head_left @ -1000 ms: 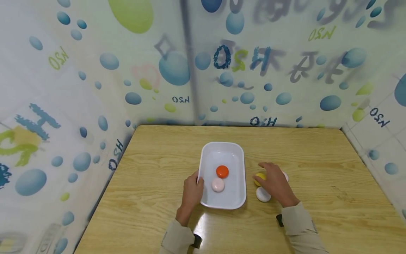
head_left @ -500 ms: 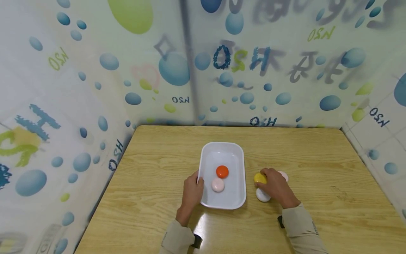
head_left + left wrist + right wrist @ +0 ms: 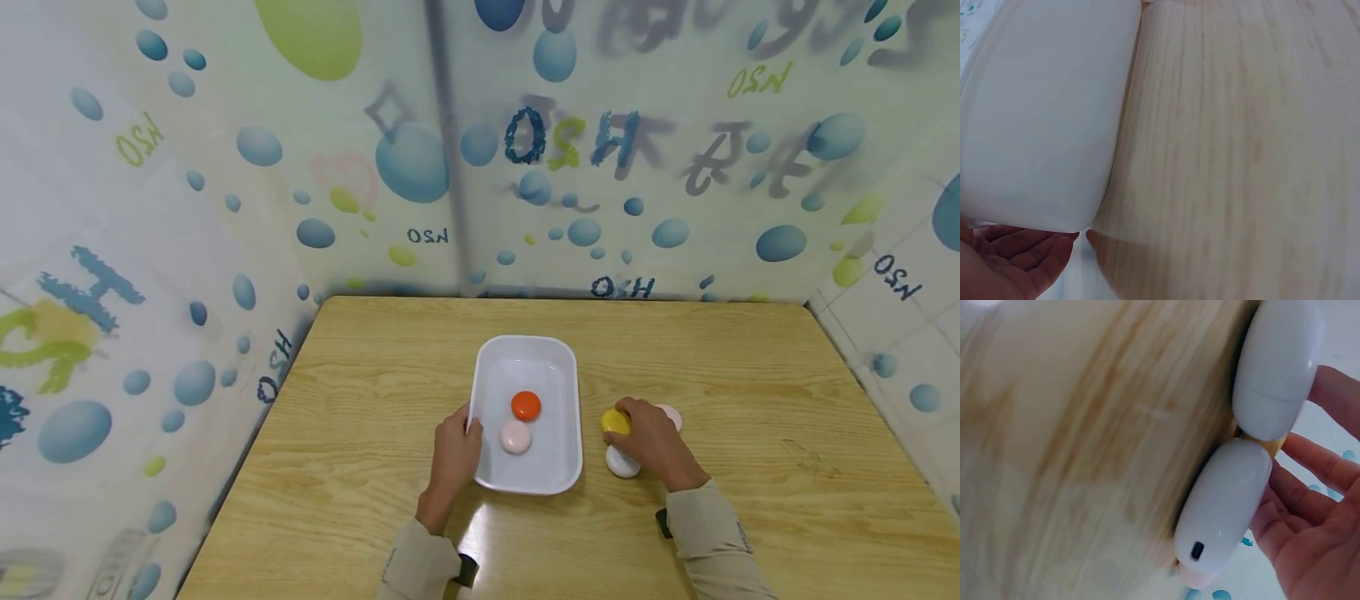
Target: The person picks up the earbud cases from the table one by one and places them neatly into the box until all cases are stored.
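Observation:
My left hand (image 3: pixel 456 447) pinches the left rim of a white rectangular tray (image 3: pixel 553 467), thumb over the edge; in the left wrist view its fingers (image 3: pixel 1029 253) reach under the tray's end. Inside the tray lie an orange round pebble-like piece (image 3: pixel 526 406) and a pale pink one (image 3: pixel 515 437), touching. To the tray's right, my right hand (image 3: pixel 654 437) grips a yellow round piece (image 3: pixel 613 422) between thumb and fingers, down at table level. Beside it sit a white piece (image 3: pixel 622 461) and a pale pink one (image 3: pixel 670 416), partly covered by the hand.
One white piece (image 3: pixel 1219 506) shows a small dark slot in the right wrist view. The wooden table (image 3: pixel 360 400) meets a bubble-printed curtain or wall covering (image 3: pixel 480 208) at its far edge. Similar covering stands at both sides.
Over the second, my right hand has come down a little from above the yellow piece and its fingers have closed on it. The left hand and the tray stay put.

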`<state>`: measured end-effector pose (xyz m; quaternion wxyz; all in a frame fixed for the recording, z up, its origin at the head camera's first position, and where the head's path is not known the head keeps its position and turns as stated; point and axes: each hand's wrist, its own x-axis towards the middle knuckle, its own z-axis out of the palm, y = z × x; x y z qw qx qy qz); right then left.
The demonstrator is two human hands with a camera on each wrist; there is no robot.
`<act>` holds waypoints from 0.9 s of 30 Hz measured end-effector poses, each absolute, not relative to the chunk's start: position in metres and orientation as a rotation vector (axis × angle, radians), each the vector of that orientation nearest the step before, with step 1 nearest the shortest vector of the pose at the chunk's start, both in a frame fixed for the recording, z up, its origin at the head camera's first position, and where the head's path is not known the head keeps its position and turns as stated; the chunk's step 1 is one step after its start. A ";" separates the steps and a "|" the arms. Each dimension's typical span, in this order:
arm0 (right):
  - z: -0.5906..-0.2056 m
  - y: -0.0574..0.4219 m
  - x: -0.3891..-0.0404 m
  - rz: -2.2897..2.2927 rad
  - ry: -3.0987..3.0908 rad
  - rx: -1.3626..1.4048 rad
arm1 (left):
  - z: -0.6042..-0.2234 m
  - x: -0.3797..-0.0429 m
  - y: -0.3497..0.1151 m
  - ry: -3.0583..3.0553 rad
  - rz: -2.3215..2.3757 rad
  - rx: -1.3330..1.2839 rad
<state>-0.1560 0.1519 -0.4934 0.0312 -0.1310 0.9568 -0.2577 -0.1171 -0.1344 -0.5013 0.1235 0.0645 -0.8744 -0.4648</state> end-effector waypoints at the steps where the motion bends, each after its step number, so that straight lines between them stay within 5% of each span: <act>1: -0.494 0.152 -0.156 -0.795 2.950 -0.405 | -0.501 -0.117 -0.134 -2.550 -1.357 0.193; 27: -0.467 0.134 -0.159 -0.973 3.049 -0.413 | -0.503 -0.118 -0.134 -2.554 -1.352 0.207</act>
